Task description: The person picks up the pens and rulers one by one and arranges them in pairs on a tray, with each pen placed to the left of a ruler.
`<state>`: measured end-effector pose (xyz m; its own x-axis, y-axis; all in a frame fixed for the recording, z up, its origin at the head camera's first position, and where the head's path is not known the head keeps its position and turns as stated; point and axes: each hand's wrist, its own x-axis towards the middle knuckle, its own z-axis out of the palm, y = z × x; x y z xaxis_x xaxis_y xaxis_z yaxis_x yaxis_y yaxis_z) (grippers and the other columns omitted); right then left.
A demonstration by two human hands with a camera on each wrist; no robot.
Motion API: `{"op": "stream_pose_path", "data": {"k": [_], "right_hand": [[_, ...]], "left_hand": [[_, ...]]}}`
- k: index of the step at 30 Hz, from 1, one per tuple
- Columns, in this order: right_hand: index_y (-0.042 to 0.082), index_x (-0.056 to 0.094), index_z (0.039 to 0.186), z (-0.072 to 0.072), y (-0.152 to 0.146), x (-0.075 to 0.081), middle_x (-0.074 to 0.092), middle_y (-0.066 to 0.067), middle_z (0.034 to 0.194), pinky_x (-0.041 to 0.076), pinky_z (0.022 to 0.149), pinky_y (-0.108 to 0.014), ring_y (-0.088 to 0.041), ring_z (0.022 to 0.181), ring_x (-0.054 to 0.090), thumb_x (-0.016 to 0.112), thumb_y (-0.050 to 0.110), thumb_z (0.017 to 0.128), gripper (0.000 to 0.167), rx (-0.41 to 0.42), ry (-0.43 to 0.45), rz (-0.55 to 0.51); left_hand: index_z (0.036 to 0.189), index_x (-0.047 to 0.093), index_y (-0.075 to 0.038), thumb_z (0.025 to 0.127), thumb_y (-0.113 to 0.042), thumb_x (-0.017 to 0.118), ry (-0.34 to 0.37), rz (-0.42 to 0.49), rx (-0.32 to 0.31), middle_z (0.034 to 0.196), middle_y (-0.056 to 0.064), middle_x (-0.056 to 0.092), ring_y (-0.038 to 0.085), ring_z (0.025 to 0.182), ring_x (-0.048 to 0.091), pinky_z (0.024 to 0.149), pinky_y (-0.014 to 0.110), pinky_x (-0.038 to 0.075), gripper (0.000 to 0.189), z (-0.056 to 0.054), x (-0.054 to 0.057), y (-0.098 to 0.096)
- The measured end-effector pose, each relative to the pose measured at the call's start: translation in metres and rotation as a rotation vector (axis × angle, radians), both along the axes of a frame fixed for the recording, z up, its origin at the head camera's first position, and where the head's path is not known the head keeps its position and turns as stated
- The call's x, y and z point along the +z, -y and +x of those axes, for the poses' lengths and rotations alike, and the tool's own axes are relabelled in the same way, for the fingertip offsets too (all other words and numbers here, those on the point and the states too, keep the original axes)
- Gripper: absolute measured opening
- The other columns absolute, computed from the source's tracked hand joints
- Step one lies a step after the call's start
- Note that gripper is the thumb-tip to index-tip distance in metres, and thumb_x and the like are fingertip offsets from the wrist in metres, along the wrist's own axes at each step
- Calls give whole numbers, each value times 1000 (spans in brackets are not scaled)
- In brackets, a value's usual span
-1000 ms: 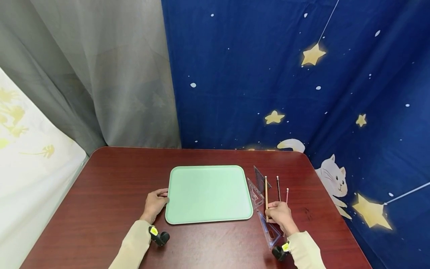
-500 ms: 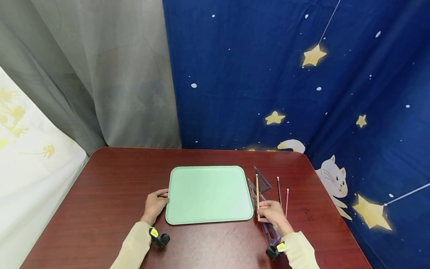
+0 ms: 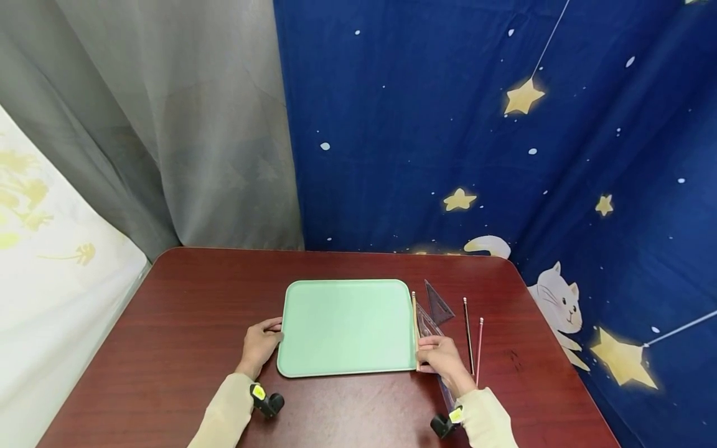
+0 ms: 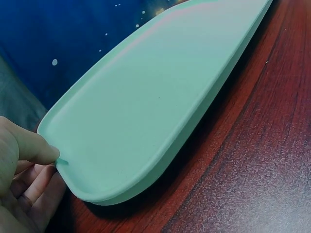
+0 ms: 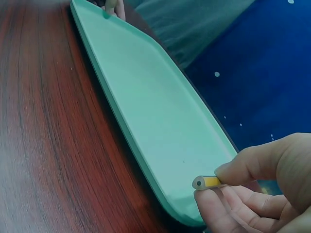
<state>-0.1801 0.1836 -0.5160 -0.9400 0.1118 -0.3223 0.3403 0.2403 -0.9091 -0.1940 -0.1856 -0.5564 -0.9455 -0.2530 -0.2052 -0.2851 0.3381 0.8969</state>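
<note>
A pale green tray [image 3: 347,326] lies on the dark red table, its flat inside bare. My left hand [image 3: 260,348] pinches the tray's left rim, thumb on top and fingers beneath, as the left wrist view shows. In my right hand [image 3: 442,359], thumb and fingers pinch a yellow pencil [image 5: 211,181] near its unsharpened end. The pencil runs along the tray's right rim and overlaps it in the head view. Under and beside the right hand lie a clear set square [image 3: 427,320] and a bluish one [image 3: 447,395], both partly hidden.
A dark set square [image 3: 439,305] lies behind the right hand. To its right are a black pencil [image 3: 467,330] and a pink pencil [image 3: 479,348]. The table [image 3: 196,311] ends at a blue starry curtain [image 3: 392,155] and a grey curtain [image 3: 224,155].
The right hand has carried the yellow pencil leftward, from over the set squares to the tray's right rim. The left hand has kept its hold on the tray.
</note>
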Motion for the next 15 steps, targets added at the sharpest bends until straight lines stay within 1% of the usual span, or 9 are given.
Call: {"op": "stream_pose_path", "data": {"k": [4,10,15], "right_hand": [[-15,59,103,0,7,-1,62,-14,84,55,54,-30,-15,63,61,61,-12,70,33,11,-1,-4],[-16,59,105,1,17,0,62,-17,88,56,58,-33,-14,66,61,62,-11,72,34,40,-9,-26],[-16,58,106,0,27,0,61,-15,88,56,58,-32,-12,65,60,62,-10,72,35,59,-7,-48]], "left_hand": [[122,64,0,82,-2,57,-9,-6,9,105,17,67,6,73,57,64,20,43,41,0,-2,0],[122,64,-1,82,-2,58,-12,-20,21,105,16,67,5,73,56,67,20,43,40,1,-3,-1],[122,64,-1,84,-3,57,-14,-21,18,107,16,66,4,76,57,68,20,44,38,1,-2,-2]]}}
